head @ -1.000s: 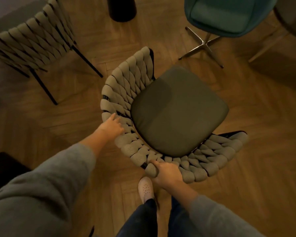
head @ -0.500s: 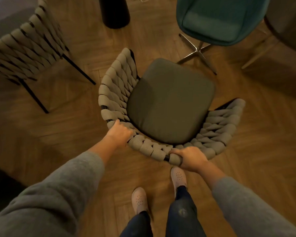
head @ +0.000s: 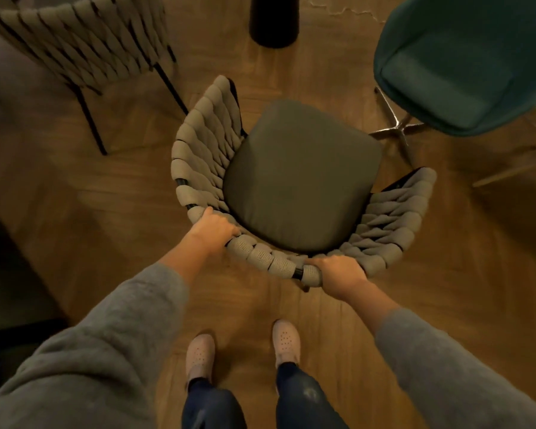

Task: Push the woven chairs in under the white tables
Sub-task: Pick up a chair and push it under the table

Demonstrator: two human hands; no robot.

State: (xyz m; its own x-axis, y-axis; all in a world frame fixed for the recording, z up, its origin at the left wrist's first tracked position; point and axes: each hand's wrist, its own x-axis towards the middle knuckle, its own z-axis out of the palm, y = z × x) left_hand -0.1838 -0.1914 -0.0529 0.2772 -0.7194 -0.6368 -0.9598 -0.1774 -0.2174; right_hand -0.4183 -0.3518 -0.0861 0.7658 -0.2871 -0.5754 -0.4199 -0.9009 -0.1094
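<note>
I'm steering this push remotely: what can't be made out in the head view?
Head view only:
- White tables: none identifiable; a dark column is cut off by the top edge.
- Held woven chair: legs hidden under its cushion.
- Second woven chair: cropped by the top-left edge.
- Left hand and right hand: fingertips curled out of sight round the rim.

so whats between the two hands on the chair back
Only the woven chair's back rim runs between the left hand and right hand, with a black bit of frame beside the right one; head view.
</note>
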